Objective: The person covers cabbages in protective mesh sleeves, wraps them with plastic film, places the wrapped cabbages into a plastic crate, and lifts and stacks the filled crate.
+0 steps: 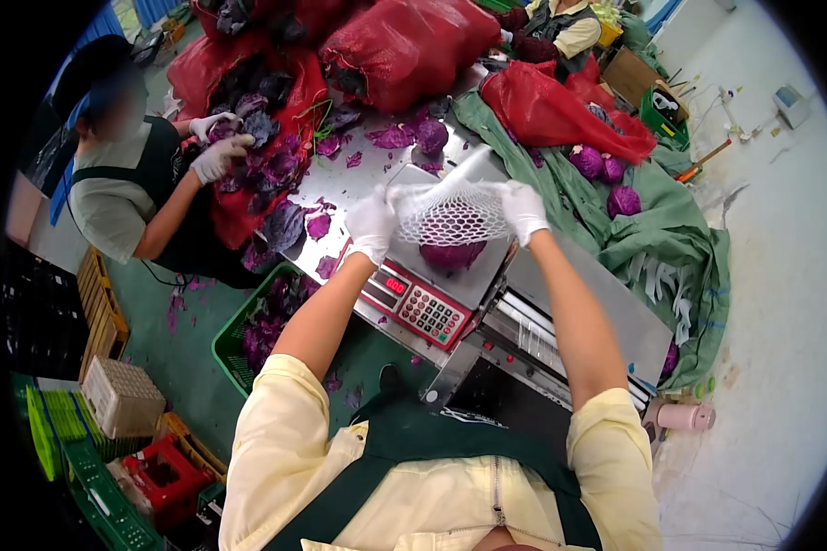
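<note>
A white foam net [450,209] is stretched between my two gloved hands, over a red cabbage [452,257] that shows below it and through its mesh. My left hand [372,223] is closed on the net's left end. My right hand [524,211] grips its right end. Beneath the cabbage is the metal plate of a scale, whose red keypad panel [413,305] faces me with a lit display.
A co-worker's gloved hands [219,147] hold cabbage leaves at the left. Red mesh sacks [409,50], loose cabbages [623,200] and a green cloth [560,184] lie beyond. A wrapping machine [533,331] stands right of the scale; a green crate [232,344] holds leaves.
</note>
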A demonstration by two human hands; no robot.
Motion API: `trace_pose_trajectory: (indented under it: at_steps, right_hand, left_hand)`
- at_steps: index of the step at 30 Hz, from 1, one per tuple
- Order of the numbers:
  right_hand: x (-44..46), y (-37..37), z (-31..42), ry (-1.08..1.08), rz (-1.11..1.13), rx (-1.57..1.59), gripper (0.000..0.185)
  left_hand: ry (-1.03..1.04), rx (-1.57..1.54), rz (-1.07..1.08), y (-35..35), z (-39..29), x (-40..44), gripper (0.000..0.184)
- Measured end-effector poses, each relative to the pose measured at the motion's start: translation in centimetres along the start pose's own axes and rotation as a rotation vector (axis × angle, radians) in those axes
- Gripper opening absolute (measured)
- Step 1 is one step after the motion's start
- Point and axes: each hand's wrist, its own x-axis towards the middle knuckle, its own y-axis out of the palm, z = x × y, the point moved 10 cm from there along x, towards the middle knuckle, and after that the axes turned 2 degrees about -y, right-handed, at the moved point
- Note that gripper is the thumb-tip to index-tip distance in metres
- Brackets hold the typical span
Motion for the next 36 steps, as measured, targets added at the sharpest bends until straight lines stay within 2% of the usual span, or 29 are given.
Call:
trace_pose_trajectory:
  at_steps: [2, 4, 6, 7, 8, 9, 10, 12, 15, 16, 17, 18, 20, 21, 22, 23, 24, 25, 26, 28, 29, 30, 32, 33, 34, 35, 36]
  right_hand:
    - [1.5, 5.8, -1.7, -0.066, 0.220, -0.258, 0.034]
    - [1.8, 14.4, -6.3, -0.230, 0.278, 0.353, 0.038]
    - [-3.7, 12.0, -2.5, 0.382, 0.352, 1.070, 0.033]
    - [-4.8, 9.9, -1.1, 0.304, 0.218, 1.069, 0.031]
    - [-5.8, 7.8, 0.0, 0.226, 0.086, 1.065, 0.029]
    - [-8.1, 5.5, 1.3, 0.279, 0.008, 1.039, 0.028]
    - [-9.2, 4.6, 2.4, 0.237, 0.016, 1.162, 0.025]
    - [-11.5, 2.1, 4.6, 0.194, 0.055, 1.155, 0.023]
    - [-15.6, -2.6, 5.1, 0.070, 0.032, 0.938, 0.022]
    - [-17.3, -3.3, 5.3, 0.198, 0.095, 1.082, 0.022]
    - [-19.3, -3.5, 6.2, 0.277, 0.214, 1.308, 0.024]
    - [-20.9, -3.4, 6.9, 0.344, 0.332, 1.534, 0.028]
    - [-25.5, -1.8, 6.5, 0.396, 0.819, 1.468, 0.043]
    - [-27.4, -2.4, 7.7, 0.344, 0.987, 1.296, 0.059]
    - [-29.3, -1.7, 7.5, 0.139, 1.191, 1.083, 0.053]
    - [-29.6, -2.0, 7.4, 0.135, 1.179, 1.086, 0.053]
    - [-28.9, -3.1, 7.9, 0.029, 1.044, 1.143, 0.055]
    - [-28.3, -4.6, 8.2, -0.075, 0.905, 1.193, 0.059]
    - [-27.7, -3.6, 5.0, 0.286, 0.777, 1.434, 0.046]
    - [-26.6, -3.8, 0.2, 0.325, 0.477, 1.545, 0.031]
    - [-28.1, -3.8, -1.4, 0.363, 0.391, 1.450, 0.023]
    - [-29.6, -4.2, -2.2, 0.358, 0.279, 1.384, 0.028]
    - [-33.6, -4.5, -3.5, 0.474, 0.169, 1.457, 0.040]
    - [-35.9, -4.6, -1.8, 0.562, 0.257, 1.685, 0.045]
    - [-37.8, -5.2, -0.2, 0.644, 0.351, 1.912, 0.050]
    - [-38.6, -4.9, -3.0, 0.659, 0.275, 1.874, 0.051]
    - [-38.6, -6.2, -3.6, 0.588, 0.335, 1.981, 0.049]
  left_hand:
    - [0.170, 0.161, 0.411, 6.3, -0.6, -2.1, 0.025]
    - [0.323, 0.061, 0.406, 7.7, -2.1, -5.3, 0.020]
    - [0.207, -0.105, 0.320, 6.8, -1.6, -5.6, 0.015]
    - [0.136, -0.254, 0.303, 7.1, -0.7, -6.0, 0.021]
    - [0.131, -0.259, 0.305, 7.0, -0.8, -6.4, 0.021]
    - [-0.161, -0.811, 0.502, 8.0, -0.2, -7.9, 0.028]
    - [-0.482, -1.357, 0.675, 8.7, -0.9, -9.9, 0.035]
    - [-1.002, -1.788, 0.994, 6.1, -4.3, -13.5, 0.055]
    - [-1.047, -2.009, 1.234, 2.7, -6.4, -16.1, 0.067]
    - [-1.057, -2.051, 1.352, 1.4, -7.1, -17.1, 0.070]
    - [-1.079, -1.919, 1.382, 2.2, -6.4, -18.7, 0.084]
    - [-1.057, -1.817, 1.351, 2.2, -6.2, -19.2, 0.089]
    - [-1.208, -1.776, 1.455, 0.3, -7.3, -20.5, 0.075]
    - [-1.095, -1.754, 1.472, -0.2, -7.9, -20.6, 0.074]
    - [-0.907, -1.755, 1.547, -1.4, -9.1, -20.7, 0.073]
    - [-0.966, -1.704, 1.494, -1.6, -9.2, -21.3, 0.073]
    - [-1.023, -1.654, 1.440, -1.9, -9.6, -22.0, 0.073]
    - [-0.914, -1.571, 1.376, -2.7, -10.2, -22.0, 0.077]
    - [-1.012, -1.696, 1.362, -3.6, -11.9, -22.6, 0.075]
    - [-1.142, -1.919, 1.510, -5.8, -15.0, -23.5, 0.077]
    - [-1.170, -1.982, 1.409, -6.5, -16.1, -23.4, 0.078]
    - [-1.114, -2.111, 1.297, -6.7, -16.8, -23.1, 0.065]
    - [-0.964, -2.179, 1.265, -6.0, -17.3, -25.0, 0.051]
    - [-0.830, -2.292, 1.237, -3.7, -16.8, -26.1, 0.042]
    - [-0.889, -2.176, 1.246, -4.4, -19.1, -27.0, 0.038]
    - [-0.830, -2.118, 1.118, -4.6, -20.5, -27.0, 0.038]
    - [-0.764, -2.061, 0.994, -4.9, -21.9, -26.9, 0.038]
